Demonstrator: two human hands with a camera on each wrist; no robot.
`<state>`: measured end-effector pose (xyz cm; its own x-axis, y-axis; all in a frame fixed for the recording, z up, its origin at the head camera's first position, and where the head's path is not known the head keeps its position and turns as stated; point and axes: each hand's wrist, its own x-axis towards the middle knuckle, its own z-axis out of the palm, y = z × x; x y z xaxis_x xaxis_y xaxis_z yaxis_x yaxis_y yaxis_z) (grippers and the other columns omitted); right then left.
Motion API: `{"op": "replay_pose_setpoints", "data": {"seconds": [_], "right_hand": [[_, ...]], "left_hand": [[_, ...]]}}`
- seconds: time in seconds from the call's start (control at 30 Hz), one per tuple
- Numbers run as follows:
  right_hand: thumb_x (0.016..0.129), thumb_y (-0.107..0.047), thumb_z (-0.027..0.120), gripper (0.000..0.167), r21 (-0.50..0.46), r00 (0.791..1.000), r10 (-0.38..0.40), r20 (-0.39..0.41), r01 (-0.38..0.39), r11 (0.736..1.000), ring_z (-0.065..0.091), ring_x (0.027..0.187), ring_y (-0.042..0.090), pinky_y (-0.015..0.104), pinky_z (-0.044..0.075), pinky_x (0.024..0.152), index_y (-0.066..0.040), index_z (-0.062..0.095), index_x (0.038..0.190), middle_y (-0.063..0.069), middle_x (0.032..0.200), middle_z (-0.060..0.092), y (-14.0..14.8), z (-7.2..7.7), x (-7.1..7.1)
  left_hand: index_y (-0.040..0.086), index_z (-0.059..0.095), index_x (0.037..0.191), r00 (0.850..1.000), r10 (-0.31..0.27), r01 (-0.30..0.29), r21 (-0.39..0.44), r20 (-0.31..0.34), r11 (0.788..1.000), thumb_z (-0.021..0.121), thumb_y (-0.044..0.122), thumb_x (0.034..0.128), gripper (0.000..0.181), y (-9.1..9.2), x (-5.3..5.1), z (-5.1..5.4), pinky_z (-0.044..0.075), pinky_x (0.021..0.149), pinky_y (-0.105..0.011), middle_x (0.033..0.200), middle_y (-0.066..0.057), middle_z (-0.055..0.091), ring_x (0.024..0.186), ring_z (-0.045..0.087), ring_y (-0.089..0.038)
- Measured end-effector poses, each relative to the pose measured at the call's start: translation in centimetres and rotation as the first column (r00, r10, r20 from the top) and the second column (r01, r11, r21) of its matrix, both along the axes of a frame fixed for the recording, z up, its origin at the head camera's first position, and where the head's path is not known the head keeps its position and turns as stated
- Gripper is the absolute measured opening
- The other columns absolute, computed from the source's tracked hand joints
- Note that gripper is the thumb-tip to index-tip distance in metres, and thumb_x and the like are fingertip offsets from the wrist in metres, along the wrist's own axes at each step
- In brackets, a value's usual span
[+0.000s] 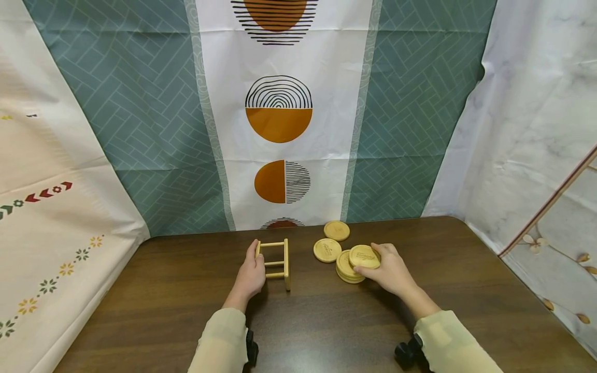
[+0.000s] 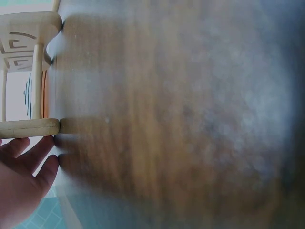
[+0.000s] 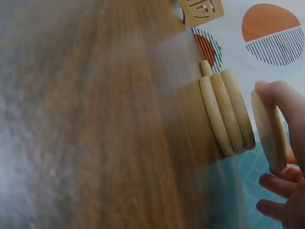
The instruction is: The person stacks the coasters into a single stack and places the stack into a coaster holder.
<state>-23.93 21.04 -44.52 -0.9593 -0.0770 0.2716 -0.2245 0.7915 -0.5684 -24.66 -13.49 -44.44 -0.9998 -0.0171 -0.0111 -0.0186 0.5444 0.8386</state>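
Note:
My right hand [image 1: 389, 269] pinches a round wooden coaster [image 1: 365, 257] by its edge, in the air just above a stack of coasters [image 1: 349, 269]. In the right wrist view the held coaster [image 3: 269, 131] is apart from the stack [image 3: 226, 114], tilted a little. A small wooden coaster holder [image 1: 286, 264] with rails stands on the table; my left hand [image 1: 252, 277] holds its left side panel. Fretwork shows on the holder's far panel [image 2: 24, 43] in the left wrist view, where the fingers [image 2: 35, 155] touch the near panel.
Two more coasters lie flat behind the stack, one nearer [image 1: 327, 250] and one by the back edge [image 1: 337, 230]. Both stand between the holder and the back of the dark wooden table [image 1: 317, 321]. A patterned cloth [image 1: 280, 155] hangs behind it.

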Motion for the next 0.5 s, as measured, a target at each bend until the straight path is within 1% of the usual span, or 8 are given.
{"op": "replay_pose_setpoints", "data": {"seconds": [0.07, 0.2, 0.33, 0.5], "right_hand": [[0.071, -0.051, 0.077, 0.091, -0.005, 1.0, -0.002, 0.003, 0.002, 1.0, 0.051, 0.113, 0.038, 0.052, 0.043, 0.095, 0.01, 0.048, 0.132, 0.025, 0.124, 0.049, -0.2, 0.0, 0.0], [0.07, -0.051, 0.077, 0.092, -0.017, 1.0, -0.008, 0.018, 0.009, 1.0, 0.051, 0.111, 0.036, 0.05, 0.043, 0.095, 0.009, 0.046, 0.134, 0.023, 0.123, 0.046, -0.5, 0.0, 0.0], [0.07, -0.051, 0.077, 0.093, -0.027, 0.999, -0.013, 0.032, 0.014, 1.0, 0.051, 0.11, 0.035, 0.049, 0.043, 0.094, 0.008, 0.046, 0.134, 0.023, 0.123, 0.045, -0.8, 0.0, 0.0], [0.068, -0.051, 0.079, 0.09, -0.024, 0.999, -0.023, 0.034, 0.024, 0.999, 0.053, 0.107, 0.034, 0.047, 0.044, 0.092, 0.007, 0.05, 0.13, 0.021, 0.121, 0.045, -1.1, -0.1, -0.2]], "left_hand": [[0.017, 0.009, 0.153, 1.0, 0.001, -0.001, 0.013, 0.005, 1.0, 0.024, 0.023, 0.1032, 0.052, 0.0, 0.0, 0.0, 0.04, 0.048, -0.032, 0.145, -0.03, 0.034, 0.043, 0.04, -0.017], [0.017, 0.008, 0.153, 1.0, 0.0, 0.0, 0.013, 0.004, 1.0, 0.023, 0.023, 0.1034, 0.052, 0.0, 0.0, 0.0, 0.039, 0.049, -0.031, 0.147, -0.028, 0.032, 0.043, 0.038, -0.016], [0.017, 0.008, 0.153, 1.0, 0.001, -0.001, 0.008, 0.004, 1.0, 0.024, 0.022, 0.1036, 0.052, 0.0, -0.1, -0.1, 0.04, 0.051, -0.032, 0.148, -0.028, 0.031, 0.046, 0.042, -0.018], [0.017, 0.008, 0.153, 1.0, -0.003, 0.003, -0.005, 0.0, 1.0, 0.023, 0.022, 0.1036, 0.052, -0.1, -0.2, -0.2, 0.04, 0.054, -0.032, 0.148, -0.029, 0.03, 0.056, 0.051, -0.021]]}}
